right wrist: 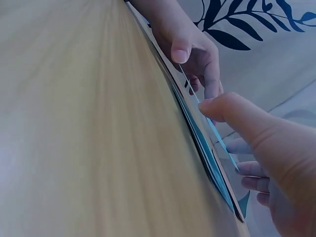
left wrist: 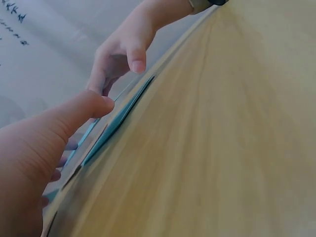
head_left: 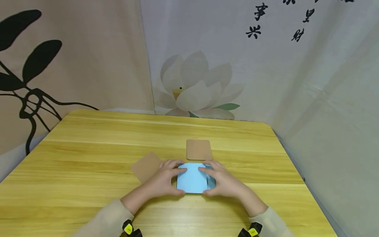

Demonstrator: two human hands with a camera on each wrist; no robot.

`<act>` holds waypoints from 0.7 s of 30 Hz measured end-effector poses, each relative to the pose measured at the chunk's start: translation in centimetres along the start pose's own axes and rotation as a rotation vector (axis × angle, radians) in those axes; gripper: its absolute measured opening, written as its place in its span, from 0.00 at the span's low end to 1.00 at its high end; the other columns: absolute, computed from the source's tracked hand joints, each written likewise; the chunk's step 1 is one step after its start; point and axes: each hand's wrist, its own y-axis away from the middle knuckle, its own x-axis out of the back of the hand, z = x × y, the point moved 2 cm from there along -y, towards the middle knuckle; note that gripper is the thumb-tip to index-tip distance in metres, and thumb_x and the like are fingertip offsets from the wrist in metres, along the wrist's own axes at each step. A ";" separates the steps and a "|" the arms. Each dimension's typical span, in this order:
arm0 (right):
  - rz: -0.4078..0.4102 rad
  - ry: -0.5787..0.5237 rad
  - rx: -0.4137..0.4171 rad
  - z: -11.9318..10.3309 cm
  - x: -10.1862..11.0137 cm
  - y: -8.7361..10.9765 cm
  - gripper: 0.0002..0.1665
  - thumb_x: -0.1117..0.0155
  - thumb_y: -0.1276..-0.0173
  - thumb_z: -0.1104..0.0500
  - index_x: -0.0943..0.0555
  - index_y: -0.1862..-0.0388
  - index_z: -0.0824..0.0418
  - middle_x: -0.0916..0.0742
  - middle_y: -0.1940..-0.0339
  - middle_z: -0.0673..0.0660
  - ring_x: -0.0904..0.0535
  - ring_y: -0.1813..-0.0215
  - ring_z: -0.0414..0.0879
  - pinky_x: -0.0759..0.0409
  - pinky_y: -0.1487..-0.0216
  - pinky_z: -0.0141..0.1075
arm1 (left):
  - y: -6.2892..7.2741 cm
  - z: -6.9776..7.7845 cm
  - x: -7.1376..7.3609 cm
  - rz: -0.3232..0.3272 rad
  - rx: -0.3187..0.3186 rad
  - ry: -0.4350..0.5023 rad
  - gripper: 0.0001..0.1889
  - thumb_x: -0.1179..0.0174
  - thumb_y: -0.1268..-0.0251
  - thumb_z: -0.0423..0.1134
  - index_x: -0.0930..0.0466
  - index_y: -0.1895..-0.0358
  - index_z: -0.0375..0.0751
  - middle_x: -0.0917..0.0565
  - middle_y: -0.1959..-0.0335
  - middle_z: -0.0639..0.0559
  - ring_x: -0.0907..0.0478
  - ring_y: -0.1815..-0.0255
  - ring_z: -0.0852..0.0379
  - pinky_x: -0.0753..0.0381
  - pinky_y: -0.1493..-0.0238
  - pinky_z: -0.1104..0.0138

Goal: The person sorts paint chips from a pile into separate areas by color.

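Observation:
A light blue card (head_left: 191, 178) lies level between my two hands in the head view, its right side overlapping a second blue piece (head_left: 211, 181). My left hand (head_left: 167, 179) holds the card's left side, thumb at the near edge and fingers toward the far edge. On the other side my right hand (head_left: 222, 181) holds it the same way. Seen edge-on in the right wrist view, the thin card (right wrist: 217, 133) is raised above a low blue stack (right wrist: 202, 143) on the table. Fingers hide parts of both card ends.
A brown square card (head_left: 199, 149) lies just beyond the blue card. Another brown card (head_left: 146, 167), turned at an angle, sits left of it, partly behind my left hand. The wooden table (head_left: 88, 164) meets printed curtains (head_left: 207, 33) at the back.

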 end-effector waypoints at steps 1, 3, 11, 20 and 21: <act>0.002 -0.003 -0.003 0.2 0.0 0.2 0.48 0.25 0.49 0.42 0.30 0.30 0.56 0.35 0.28 0.59 0.43 0.30 0.56 0.36 0.38 0.54 | -0.2 0.1 -0.1 -0.006 -0.002 -0.004 0.42 0.28 0.58 0.60 0.24 0.37 0.42 0.33 0.33 0.48 0.41 0.32 0.49 0.46 0.38 0.46; 0.007 -0.009 -0.008 0.4 0.1 0.5 0.49 0.25 0.50 0.42 0.30 0.30 0.57 0.35 0.29 0.60 0.42 0.30 0.56 0.36 0.38 0.54 | -0.6 0.2 -0.4 -0.021 -0.006 -0.015 0.42 0.29 0.58 0.61 0.24 0.37 0.43 0.33 0.32 0.49 0.41 0.32 0.50 0.45 0.38 0.47; 0.024 -0.009 -0.010 1.5 0.3 1.3 0.48 0.25 0.49 0.43 0.30 0.31 0.58 0.33 0.30 0.60 0.39 0.32 0.56 0.33 0.40 0.53 | -2.0 0.5 -1.2 -0.048 -0.020 -0.034 0.41 0.30 0.57 0.62 0.24 0.37 0.43 0.33 0.33 0.48 0.40 0.33 0.49 0.43 0.39 0.48; 0.022 0.005 -0.008 2.3 0.1 1.3 0.48 0.25 0.50 0.43 0.30 0.31 0.59 0.33 0.30 0.60 0.40 0.32 0.56 0.35 0.39 0.54 | -2.6 0.3 -1.7 -0.060 -0.038 -0.037 0.41 0.29 0.57 0.61 0.23 0.38 0.42 0.32 0.33 0.48 0.40 0.34 0.50 0.42 0.41 0.49; 0.019 0.005 -0.009 2.3 0.1 1.3 0.48 0.25 0.49 0.43 0.30 0.31 0.58 0.33 0.30 0.60 0.40 0.31 0.57 0.35 0.39 0.54 | -2.6 0.3 -1.7 -0.061 -0.041 -0.035 0.41 0.29 0.57 0.61 0.23 0.39 0.42 0.32 0.33 0.48 0.40 0.34 0.50 0.42 0.41 0.49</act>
